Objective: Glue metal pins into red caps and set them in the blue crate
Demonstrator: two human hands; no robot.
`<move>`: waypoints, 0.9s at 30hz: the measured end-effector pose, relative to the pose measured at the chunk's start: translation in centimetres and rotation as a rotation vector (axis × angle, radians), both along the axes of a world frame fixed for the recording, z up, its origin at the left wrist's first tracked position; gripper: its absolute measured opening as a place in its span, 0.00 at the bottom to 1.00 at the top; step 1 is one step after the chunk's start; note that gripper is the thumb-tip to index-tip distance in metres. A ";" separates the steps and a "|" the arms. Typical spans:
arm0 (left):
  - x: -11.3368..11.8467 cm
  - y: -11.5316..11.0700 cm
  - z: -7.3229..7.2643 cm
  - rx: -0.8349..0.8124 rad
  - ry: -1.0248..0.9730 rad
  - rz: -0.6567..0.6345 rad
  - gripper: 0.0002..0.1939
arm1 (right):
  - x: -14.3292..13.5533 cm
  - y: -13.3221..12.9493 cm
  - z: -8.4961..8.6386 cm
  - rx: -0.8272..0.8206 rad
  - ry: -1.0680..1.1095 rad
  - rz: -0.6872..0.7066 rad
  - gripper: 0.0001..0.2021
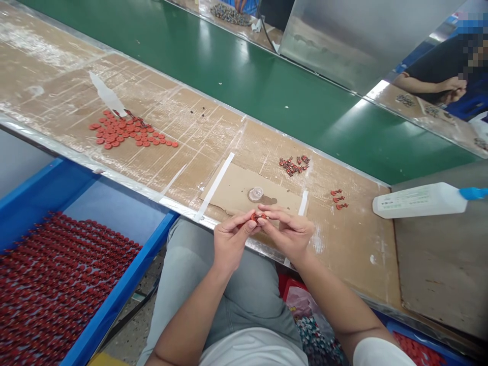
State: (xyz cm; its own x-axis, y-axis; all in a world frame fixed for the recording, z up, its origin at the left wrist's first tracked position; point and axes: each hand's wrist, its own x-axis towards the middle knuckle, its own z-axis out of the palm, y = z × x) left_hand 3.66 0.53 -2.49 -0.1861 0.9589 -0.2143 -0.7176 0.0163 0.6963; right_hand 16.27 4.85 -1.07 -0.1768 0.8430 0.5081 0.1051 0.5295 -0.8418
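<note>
My left hand [230,239] and my right hand [286,230] meet at the near edge of the cardboard-covered workbench [354,244]. Both pinch one small red disc part [258,217] between their fingertips. Just beyond my fingers a small clear cap [255,193] lies on a taped cardboard patch. A heap of loose red discs [127,131] lies to the far left on the bench. A cluster of small red parts with wire legs [293,164] sits behind my hands, and three more such parts [338,199] lie to the right.
A blue tray [114,300] with several rows of red discs stands low at the left. A white squeeze bottle with a blue tip [417,200] lies on its side at the right. A green conveyor belt [267,86] runs behind the bench. Another person's hands [452,87] rest at the far right.
</note>
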 end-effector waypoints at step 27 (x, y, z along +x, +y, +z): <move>1.9 -0.6 0.1 0.059 0.072 0.155 0.07 | -0.3 0.5 0.1 -0.117 0.131 -0.033 0.08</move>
